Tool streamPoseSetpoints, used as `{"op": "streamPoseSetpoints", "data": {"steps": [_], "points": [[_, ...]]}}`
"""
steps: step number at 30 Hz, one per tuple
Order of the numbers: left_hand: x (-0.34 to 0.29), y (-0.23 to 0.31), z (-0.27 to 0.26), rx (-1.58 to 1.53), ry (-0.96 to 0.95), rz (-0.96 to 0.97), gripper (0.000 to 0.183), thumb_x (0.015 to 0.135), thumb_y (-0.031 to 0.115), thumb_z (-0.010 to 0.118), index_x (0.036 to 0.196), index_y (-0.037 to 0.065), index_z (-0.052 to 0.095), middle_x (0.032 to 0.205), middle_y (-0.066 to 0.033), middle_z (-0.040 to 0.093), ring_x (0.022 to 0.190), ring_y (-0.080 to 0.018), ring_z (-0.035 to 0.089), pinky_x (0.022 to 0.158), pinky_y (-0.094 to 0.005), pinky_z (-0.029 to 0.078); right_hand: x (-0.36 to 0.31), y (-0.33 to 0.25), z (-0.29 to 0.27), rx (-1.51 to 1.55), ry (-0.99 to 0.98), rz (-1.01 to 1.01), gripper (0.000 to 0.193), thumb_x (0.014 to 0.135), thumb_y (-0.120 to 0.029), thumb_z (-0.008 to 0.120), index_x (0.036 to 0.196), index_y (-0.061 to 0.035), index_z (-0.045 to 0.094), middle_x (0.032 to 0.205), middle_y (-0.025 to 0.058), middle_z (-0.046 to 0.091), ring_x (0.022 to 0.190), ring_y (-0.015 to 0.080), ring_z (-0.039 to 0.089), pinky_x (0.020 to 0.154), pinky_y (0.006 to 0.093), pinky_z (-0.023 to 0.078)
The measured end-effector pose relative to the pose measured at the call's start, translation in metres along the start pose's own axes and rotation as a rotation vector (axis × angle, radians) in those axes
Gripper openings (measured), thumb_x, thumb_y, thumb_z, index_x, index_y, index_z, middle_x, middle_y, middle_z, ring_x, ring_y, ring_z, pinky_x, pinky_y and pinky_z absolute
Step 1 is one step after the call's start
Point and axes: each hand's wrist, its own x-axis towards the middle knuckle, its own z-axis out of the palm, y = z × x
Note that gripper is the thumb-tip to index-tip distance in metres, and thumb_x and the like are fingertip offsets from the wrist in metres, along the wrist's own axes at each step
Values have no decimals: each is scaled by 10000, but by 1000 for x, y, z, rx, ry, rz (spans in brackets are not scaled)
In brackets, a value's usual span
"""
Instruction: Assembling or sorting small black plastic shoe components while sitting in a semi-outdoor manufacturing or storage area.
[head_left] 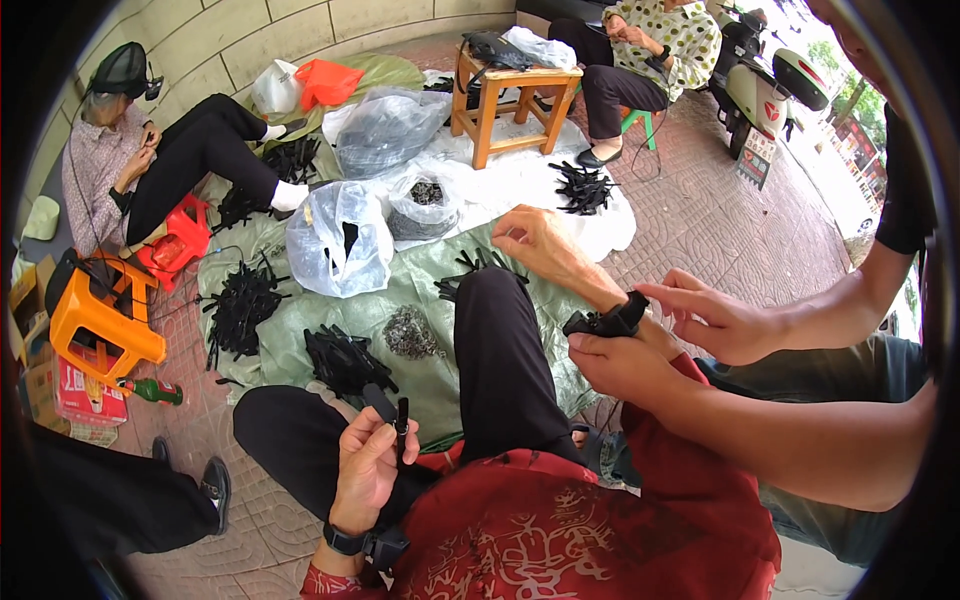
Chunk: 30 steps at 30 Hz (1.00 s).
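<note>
Two black pieces [403,420] are sitting in the left hand [365,470] of the person in red, pinched by thumb and fingers. One's pointing nearly straight away from the body, the other's slanting left. A pile of black strips [350,360] is lying just past that hand, toward the near edge of the green sheet [405,285], so the left hand's definitely the nearer one. Some metal bits [412,332] are lying beyond, slightly right. Meanwhile the right hand [540,245] is hanging over the sheet's right side, fingers loosely bent; can't tell if the tips are meeting, nothing's showing in it. Helper's hands [720,318] are touching the black wrist device [612,320] there, fwiw.
</note>
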Motion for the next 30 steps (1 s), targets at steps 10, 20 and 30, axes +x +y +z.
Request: {"op": "streamPoseSetpoints", "data": {"steps": [10,20,30], "points": [[-5,0,-2,18,10,-16,143,825,61,499,951,-1,521,869,-124,596,675,-162,545,575,-270,417,95,50,85,1911,567,1144,110,752,-114,550,796,-17,578,793,92,571,682,159,565,617,274,464],[-2,-4,2,-23,-37,-6,197,817,102,543,995,22,515,903,-115,592,743,-175,567,657,-294,437,87,74,45,2513,810,1100,109,740,-77,580,813,4,590,804,84,587,694,158,584,644,259,472],[1,-2,7,15,-7,1,198,809,108,541,979,9,521,867,-111,587,699,-172,549,625,-298,433,88,74,38,3128,1018,902,159,809,-149,549,815,8,571,790,49,581,671,127,563,643,247,463]]}}
